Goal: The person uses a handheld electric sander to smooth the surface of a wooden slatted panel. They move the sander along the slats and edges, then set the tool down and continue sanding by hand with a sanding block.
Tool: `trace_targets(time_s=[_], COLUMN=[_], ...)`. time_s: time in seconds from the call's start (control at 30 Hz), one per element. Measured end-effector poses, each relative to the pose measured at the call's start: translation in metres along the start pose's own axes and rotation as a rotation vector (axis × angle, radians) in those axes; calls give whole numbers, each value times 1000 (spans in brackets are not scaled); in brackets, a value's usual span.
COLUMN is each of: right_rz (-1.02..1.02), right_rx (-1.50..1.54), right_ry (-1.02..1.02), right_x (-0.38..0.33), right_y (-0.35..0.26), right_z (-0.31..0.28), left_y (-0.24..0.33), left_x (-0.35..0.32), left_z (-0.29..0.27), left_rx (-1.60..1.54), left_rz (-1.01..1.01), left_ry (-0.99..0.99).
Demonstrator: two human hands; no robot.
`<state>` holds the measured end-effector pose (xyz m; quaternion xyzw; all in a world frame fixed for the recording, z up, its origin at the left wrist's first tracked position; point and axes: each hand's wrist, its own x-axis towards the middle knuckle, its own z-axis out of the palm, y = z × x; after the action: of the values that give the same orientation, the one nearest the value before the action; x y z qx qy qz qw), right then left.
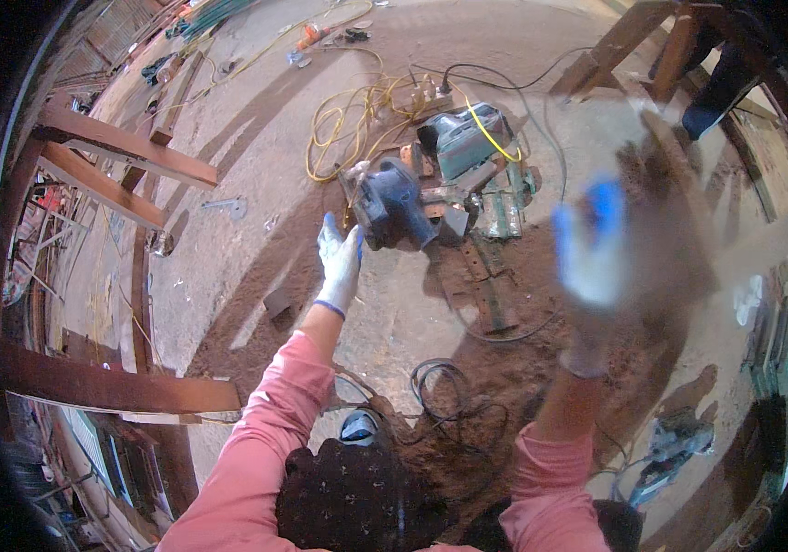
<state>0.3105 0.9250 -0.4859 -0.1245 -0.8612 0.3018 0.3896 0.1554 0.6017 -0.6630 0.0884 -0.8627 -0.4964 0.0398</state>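
A blue and grey cut-off saw [412, 198] sits on the dusty concrete floor, on a metal base with a rusty rail [481, 276] running toward me. My left hand [339, 262], in a white glove with blue trim, reaches out with fingers apart right beside the saw's dark blue motor housing. My right hand [587, 248], gloved the same way, is raised and heavily blurred. A long brown smeared shape [675, 212], like a bar, lies just right of it; I cannot tell whether the hand holds it. Both sleeves are pink.
A tangle of yellow cable [348, 120] lies behind the saw, and a black cable coil [440, 386] lies near my feet. Rust-brown steel beams [127, 152] stand at the left, with another [109, 386] lower left. A brown frame [633, 41] is at the top right.
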Motion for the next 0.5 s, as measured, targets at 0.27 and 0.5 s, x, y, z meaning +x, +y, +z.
trace_targets(time_s=[0.27,0.5], right_rz=[244,824], right_rx=[-93,705], right_ry=[-723,-1168], right_x=[-54,-29], right_y=[62,43], right_z=[255,294], left_y=[16,-12], left_x=[79,174], left_z=[2,-57], left_rx=[250,-618], left_rz=[232,-113], left_ry=[-365,30])
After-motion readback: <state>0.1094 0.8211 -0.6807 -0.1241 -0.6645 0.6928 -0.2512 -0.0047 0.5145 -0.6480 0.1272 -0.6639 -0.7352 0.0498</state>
